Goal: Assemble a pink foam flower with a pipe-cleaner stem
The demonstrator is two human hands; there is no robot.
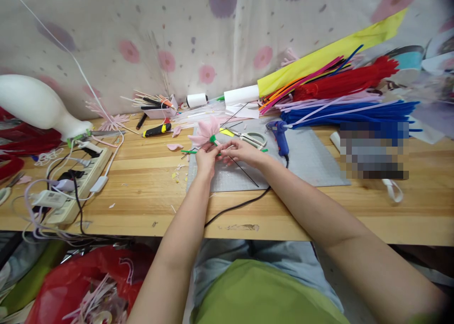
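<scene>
While both hands (227, 154) pinch the pink flower (206, 132), bare mat (312, 161) lies rightward.

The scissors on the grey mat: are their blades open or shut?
Shut, as far as shows. The scissors lie flat on the grey mat beside the right hand, blades together in one narrow point.

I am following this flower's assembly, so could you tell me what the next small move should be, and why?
Probably wind the green wrap further down the thin wire stem: the left hand holds the pink flower at its base, the right hand pinches beside it, and the stem below looks bare.
</scene>
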